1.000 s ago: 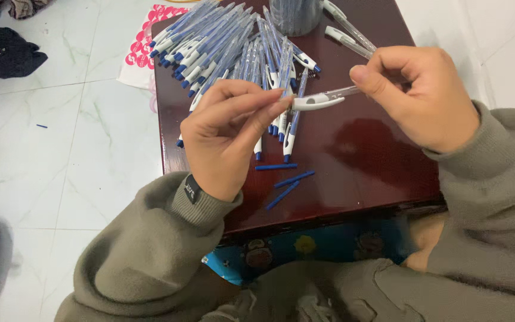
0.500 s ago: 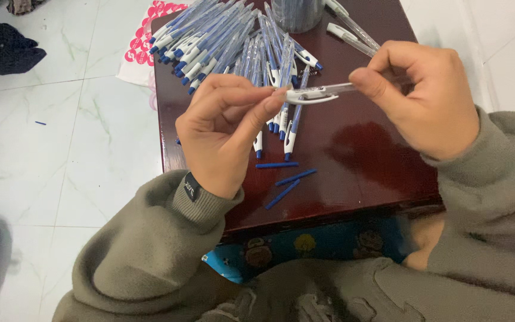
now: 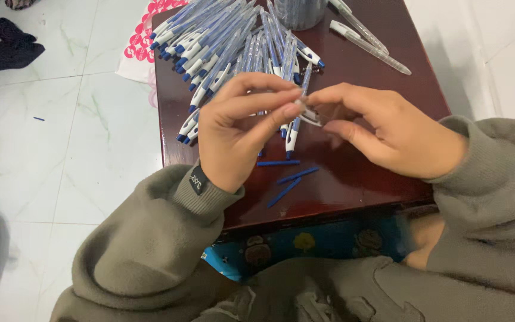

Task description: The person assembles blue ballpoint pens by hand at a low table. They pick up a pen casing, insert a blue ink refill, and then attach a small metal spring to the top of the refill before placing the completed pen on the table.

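1. Head view, the hands: the left hand (image 3: pixel 239 128) and the right hand (image 3: pixel 388 134) meet over the middle of the dark red tabletop (image 3: pixel 359 179). Both are closed in a fingertip pinch on one clear pen barrel (image 3: pixel 310 113), which is held in the air between them, just above the near end of the pen heap.

2. Head view, the grip: only a short stretch of the barrel shows between the fingertips, and whether a refill sits inside it cannot be told. To do this well, I judge the left hand should steady the barrel while the right works the end. A light pinch keeps the thin plastic from bowing.

3. Head view, the supply: the pile of blue-and-white pens (image 3: pixel 233 48) lies fanned across the far left of the tabletop. Three loose blue refills (image 3: pixel 290 177) lie just below the hands, near the front edge, well within reach of either hand.

4. Head view, hazards: two clear barrels (image 3: pixel 368 39) lie apart at the far right. A stray elbow could roll the refills off the edge, so the grey sleeves (image 3: pixel 150 238) are best kept clear of them.
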